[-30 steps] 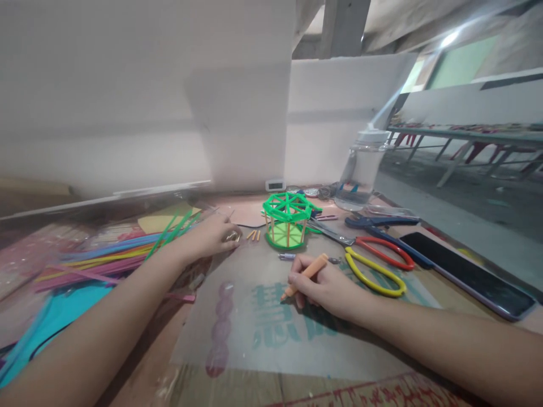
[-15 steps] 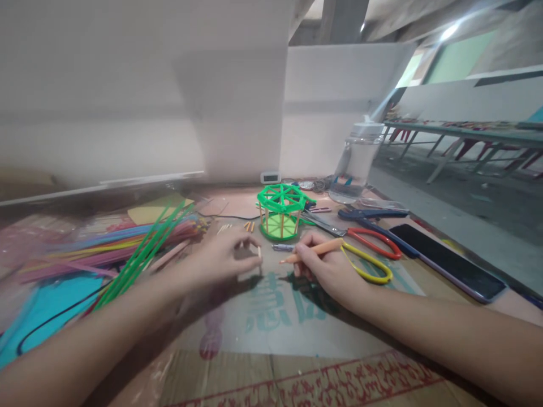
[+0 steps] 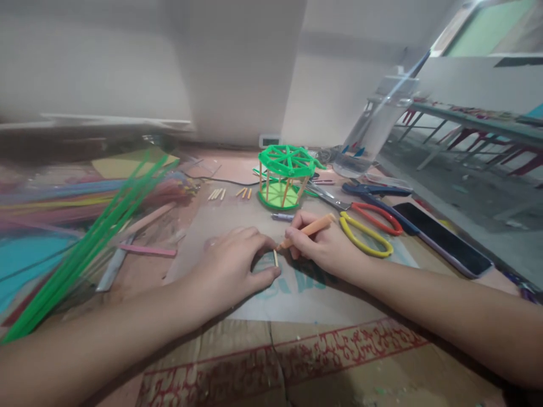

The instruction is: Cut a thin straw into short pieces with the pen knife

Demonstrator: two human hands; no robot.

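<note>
Steadiness is probably mattering most here, imo. The left hand (image 3: 237, 263) is pinching a tiny pale stick (image 3: 275, 258) end to end, thumb on the near end and forefinger by the far one, over the whitish sheet (image 3: 250, 311). The right hand (image 3: 324, 243) is gripping an orange marker (image 3: 317, 227) like a pen, its tip sitting right by the stick's far end; can't tell if they're actually touching. I'd be going light, since something that thin is likely popping loose if you're pushing sideways. Stroking lengthwise is probably working better than scrubbing across, and rolling the stick a little should be helping with the other faces. Watch that forefinger, it's sitting close enough to be catching ink lol. Loose orange sticks (image 3: 245, 193) and pale ones are lying farther off, left of the green frame (image 3: 282, 195).
</note>
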